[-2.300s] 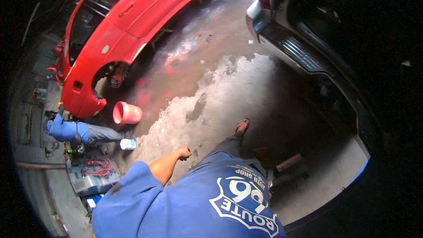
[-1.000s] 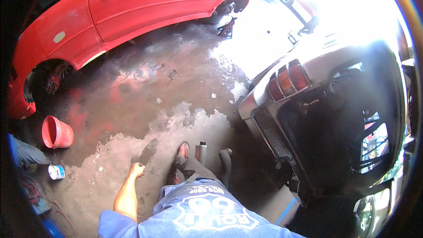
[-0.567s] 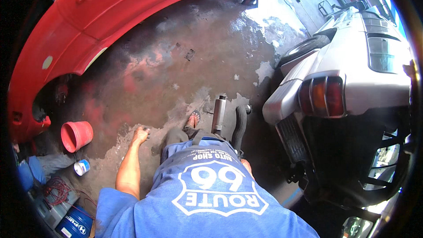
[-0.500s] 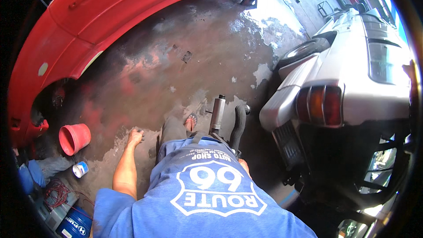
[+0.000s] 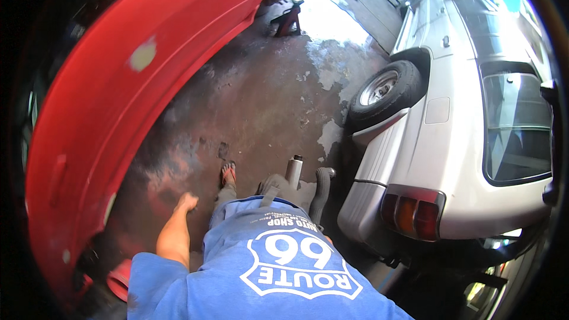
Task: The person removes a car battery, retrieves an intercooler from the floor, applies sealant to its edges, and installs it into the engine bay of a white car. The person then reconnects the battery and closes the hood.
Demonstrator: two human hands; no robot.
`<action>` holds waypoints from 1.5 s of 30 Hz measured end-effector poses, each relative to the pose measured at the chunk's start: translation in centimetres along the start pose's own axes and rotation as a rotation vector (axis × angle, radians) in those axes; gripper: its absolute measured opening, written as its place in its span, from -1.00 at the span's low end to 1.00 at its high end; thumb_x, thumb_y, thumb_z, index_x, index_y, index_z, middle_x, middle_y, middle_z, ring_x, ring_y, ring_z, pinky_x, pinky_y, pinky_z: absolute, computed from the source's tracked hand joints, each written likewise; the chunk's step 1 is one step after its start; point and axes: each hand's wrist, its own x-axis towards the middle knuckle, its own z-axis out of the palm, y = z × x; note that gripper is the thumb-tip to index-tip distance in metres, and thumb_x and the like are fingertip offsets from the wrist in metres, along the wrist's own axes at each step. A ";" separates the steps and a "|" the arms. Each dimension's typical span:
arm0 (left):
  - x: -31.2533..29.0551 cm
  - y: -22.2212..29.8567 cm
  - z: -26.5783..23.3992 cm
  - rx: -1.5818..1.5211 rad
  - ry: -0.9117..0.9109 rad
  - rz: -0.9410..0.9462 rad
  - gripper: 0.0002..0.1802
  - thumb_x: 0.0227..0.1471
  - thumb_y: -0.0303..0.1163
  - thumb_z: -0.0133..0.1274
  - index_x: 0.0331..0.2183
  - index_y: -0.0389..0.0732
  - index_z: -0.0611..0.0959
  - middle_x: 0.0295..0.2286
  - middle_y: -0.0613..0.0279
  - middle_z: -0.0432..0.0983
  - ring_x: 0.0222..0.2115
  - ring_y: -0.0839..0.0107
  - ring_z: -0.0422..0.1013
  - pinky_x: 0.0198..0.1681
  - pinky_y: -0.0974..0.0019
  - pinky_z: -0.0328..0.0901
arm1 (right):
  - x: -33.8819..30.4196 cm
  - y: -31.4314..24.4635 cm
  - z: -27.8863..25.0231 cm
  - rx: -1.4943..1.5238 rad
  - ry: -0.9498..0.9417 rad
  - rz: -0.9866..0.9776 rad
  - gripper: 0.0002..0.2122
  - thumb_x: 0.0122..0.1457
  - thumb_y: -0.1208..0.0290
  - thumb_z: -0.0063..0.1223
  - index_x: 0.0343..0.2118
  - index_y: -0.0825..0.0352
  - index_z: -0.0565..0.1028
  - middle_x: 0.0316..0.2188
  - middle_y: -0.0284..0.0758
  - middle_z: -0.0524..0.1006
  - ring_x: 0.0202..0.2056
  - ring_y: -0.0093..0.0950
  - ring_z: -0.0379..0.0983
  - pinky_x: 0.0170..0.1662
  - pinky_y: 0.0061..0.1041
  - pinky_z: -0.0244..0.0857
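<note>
My left hand (image 5: 188,202) hangs at my left side over the wet floor, fingers curled in and nothing visible in them. The nearest thing to it is the red car body (image 5: 148,92). Of my right hand (image 5: 329,240) only a sliver of skin shows past my shirt; its fingers are hidden. Just ahead of that side, a silver metal cylinder (image 5: 294,172) with a black tip sticks up beside a grey ribbed hose (image 5: 321,195). Both seem to belong to a tool whose lower part is hidden by my body, so I cannot make out its kind or my grip.
A silver-white vehicle (image 5: 415,160) with a rear wheel (image 5: 385,92) stands along the right. A jack stand (image 5: 288,21) is on the floor (image 5: 267,95) far ahead. Low on the left, a red bucket (image 5: 120,280) is partly behind my sleeve. My sandalled foot (image 5: 229,173) is stepping forward.
I have walked forward between the two vehicles. The bucket has slid down toward the lower left, and the small white tub has left the view. My left hand has swung slightly lower.
</note>
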 end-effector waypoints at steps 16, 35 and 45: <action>17.1 56.3 -23.0 0.131 -0.020 0.338 -0.71 0.12 -0.35 0.07 -0.17 -0.33 0.65 -0.40 0.04 0.65 -0.48 0.31 0.60 -0.42 0.21 0.46 | 18.0 -31.7 -26.6 0.338 -0.049 0.113 -0.40 0.06 -0.12 0.07 -0.05 0.38 0.54 0.01 0.01 0.51 0.09 -0.07 0.41 0.09 -0.21 0.31; 42.6 130.4 -34.9 0.523 0.108 0.956 -0.49 -0.04 -0.09 0.06 -0.17 -0.30 0.66 -0.19 -0.19 0.58 -0.13 -0.14 0.49 -0.04 -0.03 0.37 | 52.0 -64.4 -74.7 0.318 0.033 0.147 -0.40 0.07 -0.10 0.06 -0.05 0.39 0.54 0.02 0.02 0.50 0.09 -0.07 0.41 0.10 -0.19 0.31; 49.2 171.2 -42.5 0.147 0.047 0.702 -0.63 0.05 -0.23 0.06 -0.26 -0.36 0.65 -0.43 -0.02 0.64 -0.46 0.16 0.60 -0.31 0.15 0.45 | 74.7 -76.8 -99.7 0.340 0.005 0.133 -0.40 0.07 -0.10 0.05 -0.05 0.40 0.54 0.03 0.03 0.49 0.09 -0.07 0.41 0.10 -0.18 0.31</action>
